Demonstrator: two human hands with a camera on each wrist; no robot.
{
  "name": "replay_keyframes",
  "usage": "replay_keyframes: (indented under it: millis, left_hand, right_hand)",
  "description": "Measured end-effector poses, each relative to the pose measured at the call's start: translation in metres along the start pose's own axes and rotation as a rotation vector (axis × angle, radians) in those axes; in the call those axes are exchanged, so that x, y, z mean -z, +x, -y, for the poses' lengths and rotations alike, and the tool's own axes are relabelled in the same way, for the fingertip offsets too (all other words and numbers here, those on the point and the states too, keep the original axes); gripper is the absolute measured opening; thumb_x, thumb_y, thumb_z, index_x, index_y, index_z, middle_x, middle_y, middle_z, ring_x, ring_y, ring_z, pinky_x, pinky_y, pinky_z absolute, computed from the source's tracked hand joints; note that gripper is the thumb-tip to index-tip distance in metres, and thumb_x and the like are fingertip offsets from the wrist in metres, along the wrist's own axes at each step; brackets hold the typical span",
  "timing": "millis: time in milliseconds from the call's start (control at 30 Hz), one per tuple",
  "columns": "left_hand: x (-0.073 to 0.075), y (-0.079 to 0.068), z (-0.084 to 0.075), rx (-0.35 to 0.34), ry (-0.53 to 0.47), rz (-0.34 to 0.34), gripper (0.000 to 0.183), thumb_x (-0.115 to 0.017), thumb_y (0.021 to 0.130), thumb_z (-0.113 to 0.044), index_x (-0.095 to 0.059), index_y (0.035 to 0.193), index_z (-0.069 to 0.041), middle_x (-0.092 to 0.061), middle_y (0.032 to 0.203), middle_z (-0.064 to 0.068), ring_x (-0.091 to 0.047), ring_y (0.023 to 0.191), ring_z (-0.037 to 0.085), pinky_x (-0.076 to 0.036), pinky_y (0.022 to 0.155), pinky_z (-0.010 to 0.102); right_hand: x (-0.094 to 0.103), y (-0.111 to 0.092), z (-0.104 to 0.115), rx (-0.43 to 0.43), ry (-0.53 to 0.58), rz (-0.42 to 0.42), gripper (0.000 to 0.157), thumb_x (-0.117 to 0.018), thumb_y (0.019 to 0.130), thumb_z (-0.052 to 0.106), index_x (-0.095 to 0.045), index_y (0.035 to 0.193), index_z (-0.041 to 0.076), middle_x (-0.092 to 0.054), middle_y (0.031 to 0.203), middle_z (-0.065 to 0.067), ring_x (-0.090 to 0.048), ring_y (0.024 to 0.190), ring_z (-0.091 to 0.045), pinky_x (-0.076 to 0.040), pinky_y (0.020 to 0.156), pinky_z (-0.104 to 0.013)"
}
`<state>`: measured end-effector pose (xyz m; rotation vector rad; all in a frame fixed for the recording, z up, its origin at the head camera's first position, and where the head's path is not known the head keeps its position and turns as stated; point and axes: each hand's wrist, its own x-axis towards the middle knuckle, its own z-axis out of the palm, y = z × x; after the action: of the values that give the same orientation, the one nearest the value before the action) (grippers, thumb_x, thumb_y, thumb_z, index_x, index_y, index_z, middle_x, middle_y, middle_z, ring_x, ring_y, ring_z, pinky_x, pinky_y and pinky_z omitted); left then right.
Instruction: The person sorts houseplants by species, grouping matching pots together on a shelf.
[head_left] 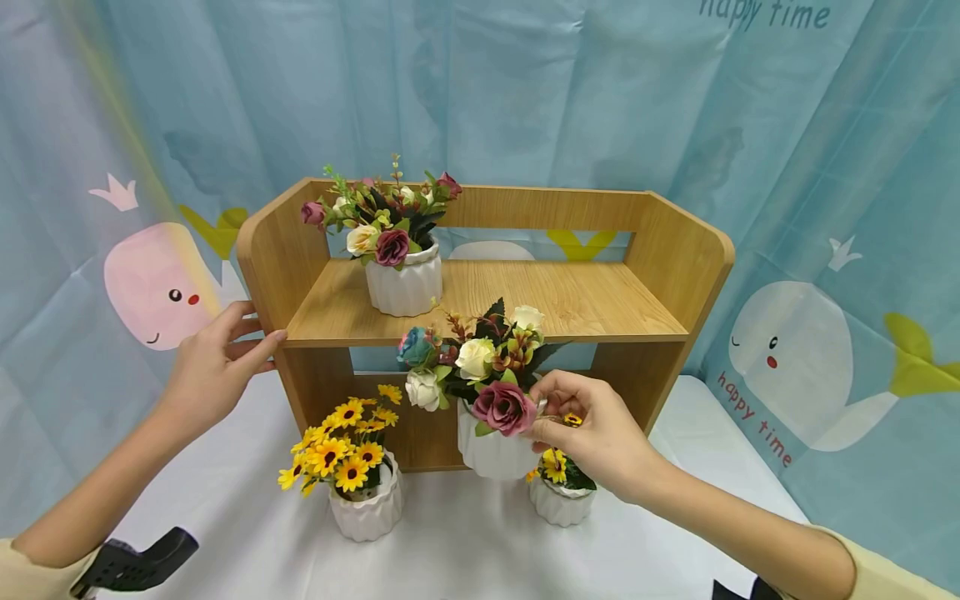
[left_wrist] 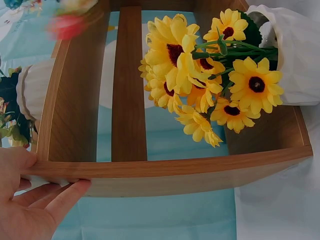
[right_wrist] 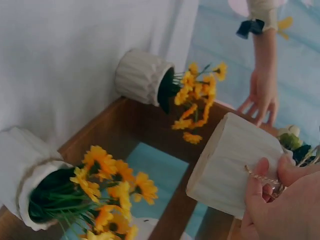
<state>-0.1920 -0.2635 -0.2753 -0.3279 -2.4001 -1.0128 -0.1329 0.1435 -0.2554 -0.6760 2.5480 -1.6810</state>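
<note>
My right hand (head_left: 592,429) grips the rim of a white flower pot (head_left: 491,450) with artificial roses, held raised in front of the shelf; twine (right_wrist: 262,177) shows by its fingers in the right wrist view. My left hand (head_left: 213,362) touches the left side panel of the wooden shelf (head_left: 487,337), fingers fairly straight, also seen in the left wrist view. A second white pot with roses (head_left: 405,283) stands on the upper board, left. Yellow sunflowers (head_left: 337,446) fill a pot (head_left: 367,508) at the front left; a smaller sunflower pot (head_left: 562,504) stands beneath my right hand.
A white cloth (head_left: 450,542) covers the table. Behind the shelf hangs a blue curtain (head_left: 510,92) with printed whales. The shelf's right side panel (head_left: 678,258) rises beyond the upper board. Black wrist straps (head_left: 138,567) show near the bottom edge.
</note>
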Motion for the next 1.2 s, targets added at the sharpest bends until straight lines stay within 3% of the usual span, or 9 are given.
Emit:
replay_keyframes:
  millis: [433, 933, 1200]
  left_hand:
    - [0.000, 0.001, 0.002, -0.012, -0.001, -0.010, 0.045, -0.064, 0.099, -0.016, -0.050, 0.134, 0.009, -0.060, 0.120, 0.041, -0.067, 0.093, 0.051, -0.050, 0.060, 0.003]
    - [-0.001, 0.000, 0.002, -0.009, -0.009, 0.000, 0.046, -0.064, 0.100, -0.015, -0.049, 0.135, 0.009, -0.059, 0.121, 0.041, -0.066, 0.094, 0.054, -0.051, 0.060, 0.004]
    - [0.000, -0.001, 0.000, -0.002, -0.003, 0.004, 0.046, -0.063, 0.100, -0.016, -0.048, 0.136, 0.009, -0.059, 0.121, 0.041, -0.066, 0.096, 0.054, -0.052, 0.060, 0.005]
  right_hand:
    - [0.022, -0.003, 0.033, 0.031, -0.030, -0.033, 0.014, -0.065, 0.087, -0.009, -0.064, 0.100, -0.003, -0.064, 0.089, -0.011, -0.070, 0.077, -0.025, -0.062, 0.072, -0.032]
    - [0.045, 0.010, 0.044, 0.034, -0.012, -0.112, 0.022, -0.067, 0.092, -0.002, -0.062, 0.113, -0.006, -0.065, 0.089, -0.011, -0.072, 0.075, -0.019, -0.062, 0.074, -0.030]
    - [0.057, 0.021, 0.050, 0.014, -0.081, -0.140, 0.024, -0.067, 0.093, -0.001, -0.060, 0.115, -0.007, -0.065, 0.090, -0.011, -0.073, 0.075, -0.016, -0.061, 0.077, -0.027]
